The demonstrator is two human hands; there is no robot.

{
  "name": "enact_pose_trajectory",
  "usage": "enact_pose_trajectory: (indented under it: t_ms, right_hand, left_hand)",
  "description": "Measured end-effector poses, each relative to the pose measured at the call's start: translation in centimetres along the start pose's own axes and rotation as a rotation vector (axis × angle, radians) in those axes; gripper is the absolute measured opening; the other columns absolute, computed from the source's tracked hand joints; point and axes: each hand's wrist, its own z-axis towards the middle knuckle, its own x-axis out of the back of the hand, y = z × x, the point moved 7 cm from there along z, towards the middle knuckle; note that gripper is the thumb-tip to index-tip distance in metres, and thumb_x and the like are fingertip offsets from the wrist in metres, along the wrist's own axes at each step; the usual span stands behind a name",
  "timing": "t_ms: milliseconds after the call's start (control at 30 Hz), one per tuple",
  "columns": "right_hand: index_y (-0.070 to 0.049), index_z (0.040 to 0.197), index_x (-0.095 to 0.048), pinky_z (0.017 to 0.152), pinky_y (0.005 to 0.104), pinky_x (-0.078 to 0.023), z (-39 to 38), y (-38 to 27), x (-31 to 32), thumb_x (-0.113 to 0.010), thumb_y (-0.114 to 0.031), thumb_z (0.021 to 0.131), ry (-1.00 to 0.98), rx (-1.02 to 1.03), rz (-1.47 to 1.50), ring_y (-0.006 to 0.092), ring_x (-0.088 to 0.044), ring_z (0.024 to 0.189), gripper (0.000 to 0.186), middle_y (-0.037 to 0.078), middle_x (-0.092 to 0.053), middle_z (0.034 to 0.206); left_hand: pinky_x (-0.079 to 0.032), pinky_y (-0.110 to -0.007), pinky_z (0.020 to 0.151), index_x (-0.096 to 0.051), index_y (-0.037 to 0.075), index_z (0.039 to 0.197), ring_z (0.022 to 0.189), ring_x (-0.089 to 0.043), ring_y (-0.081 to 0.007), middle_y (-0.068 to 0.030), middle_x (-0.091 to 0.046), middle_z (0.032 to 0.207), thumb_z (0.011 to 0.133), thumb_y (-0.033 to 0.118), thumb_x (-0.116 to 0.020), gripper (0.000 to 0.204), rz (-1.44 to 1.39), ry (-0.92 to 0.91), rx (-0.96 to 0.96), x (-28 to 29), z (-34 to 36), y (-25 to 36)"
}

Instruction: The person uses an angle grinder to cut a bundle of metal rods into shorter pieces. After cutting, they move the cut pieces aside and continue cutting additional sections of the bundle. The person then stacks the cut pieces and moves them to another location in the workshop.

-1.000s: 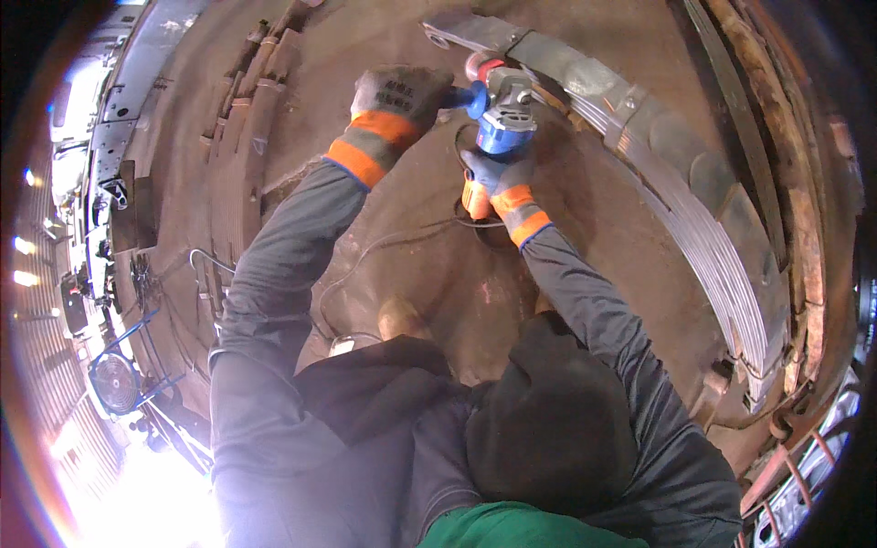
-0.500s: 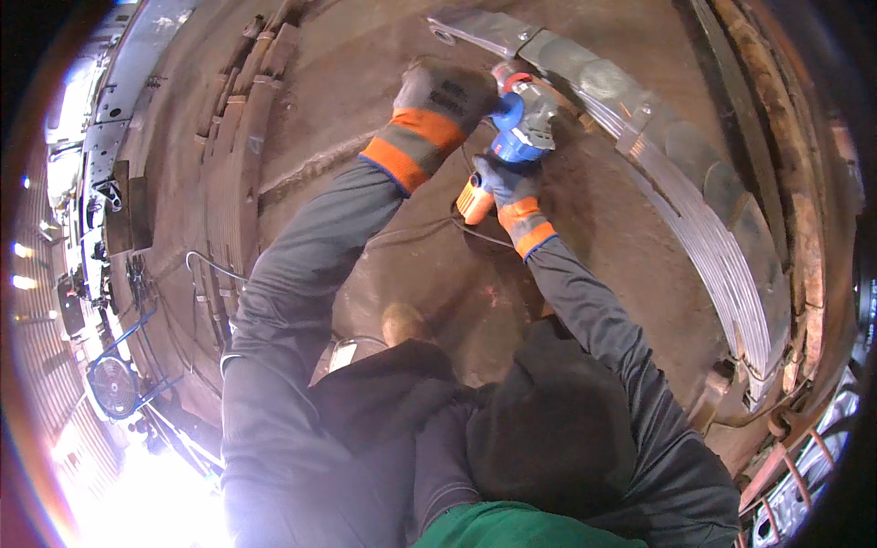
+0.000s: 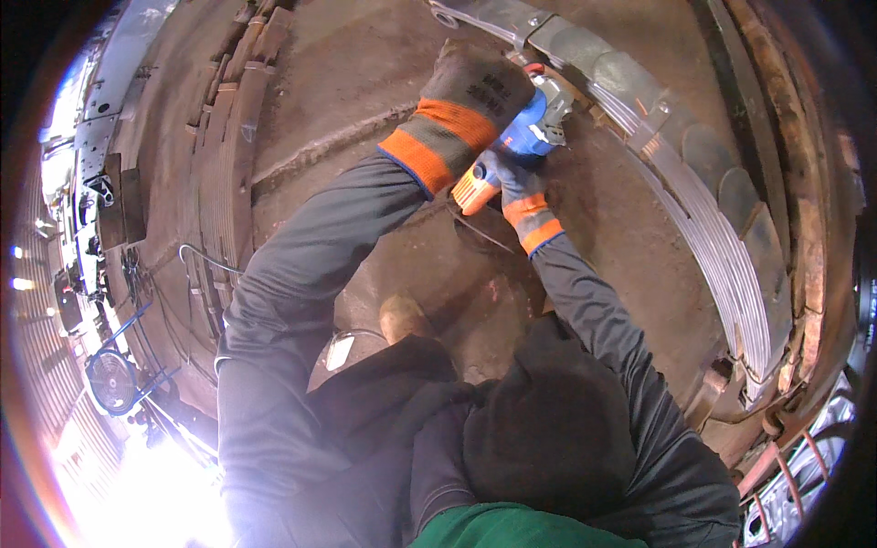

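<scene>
Both my hands wear grey gloves with orange-banded cuffs. My left hand (image 3: 481,87) is closed at the front of a blue angle grinder (image 3: 530,132), over its side handle; the glove covers much of the tool's front. Lower down, my right hand (image 3: 517,180) wraps round the grinder's rear body, beside its orange end. The red part at the head is mostly hidden. Just beyond it lies a long, curved leaf spring (image 3: 681,178), its stacked grey leaves running down the right side. Contact between disc and spring cannot be made out.
More rusty leaf springs (image 3: 228,137) lie at the left. A cable (image 3: 484,233) trails from the grinder over the brown floor. A fan (image 3: 111,382) stands far left near a bright light. Rusty beams (image 3: 804,228) line the right, with a red rack (image 3: 786,484) lower right.
My left hand has shifted right and slightly up, and now hides more of the grinder's front. The grinder head has moved slightly right; my right hand has barely moved.
</scene>
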Motion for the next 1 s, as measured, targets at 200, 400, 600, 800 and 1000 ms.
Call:
enact_pose_trajectory:
  t_ms: [200,400,600,800,1000]
  right_hand:
    - [-0.014,0.110,-0.068,0.098,0.0338,-0.043,1.0,0.7,-0.2,-0.074,-0.049,0.083,-0.043,0.002,-0.161,0.0146,-0.056,0.104,0.044,0.000,-0.065,0.110]
    - [-0.013,0.103,-0.071,0.095,0.0328,-0.044,0.5,0.5,-0.1,-0.074,-0.047,0.083,-0.056,-0.018,-0.085,0.0143,-0.057,0.101,0.040,0.002,-0.066,0.108]
    - [-0.013,0.091,-0.069,0.084,0.0333,-0.047,-2.0,-2.9,-0.7,-0.076,-0.038,0.082,0.091,0.191,0.051,0.0137,-0.058,0.089,0.027,-0.001,-0.064,0.096]
    - [-0.015,0.084,-0.068,0.078,0.0327,-0.048,-2.4,-3.9,-1.0,-0.079,-0.029,0.080,0.041,0.158,0.042,0.0125,-0.058,0.082,0.018,-0.003,-0.063,0.086]
    - [-0.015,0.083,-0.067,0.075,0.0326,-0.049,-0.9,-3.4,-0.7,-0.079,-0.032,0.081,0.006,0.204,0.018,0.0125,-0.058,0.075,0.020,-0.003,-0.062,0.081]
  left_hand:
    - [-0.046,-0.038,0.051,-0.070,0.017,0.075,0.060,-0.067,-0.0245,-0.0067,-0.067,0.066,0.083,0.030,-0.064,0.016,0.066,-0.053,0.015,0.4,-0.4,-0.2]
    - [-0.045,-0.038,0.051,-0.070,0.017,0.072,0.058,-0.067,-0.0238,-0.0050,-0.067,0.064,0.084,0.028,-0.064,0.017,0.071,-0.077,0.021,0.3,0.1,0.4]
    - [-0.045,-0.038,0.050,-0.070,0.015,0.071,0.056,-0.066,-0.0236,-0.0062,-0.066,0.062,0.086,0.028,-0.063,0.022,0.076,-0.047,0.039,0.1,0.7,1.1]
    - [-0.048,-0.039,0.051,-0.071,0.012,0.076,0.059,-0.067,-0.0247,-0.0085,-0.067,0.065,0.087,0.027,-0.064,0.020,0.052,-0.106,0.035,-0.7,0.7,1.0]
    - [-0.049,-0.036,0.056,-0.072,0.015,0.082,0.065,-0.067,-0.0237,-0.0067,-0.070,0.075,0.084,0.033,-0.067,0.019,-0.044,-0.045,0.027,0.1,-0.1,0.0]
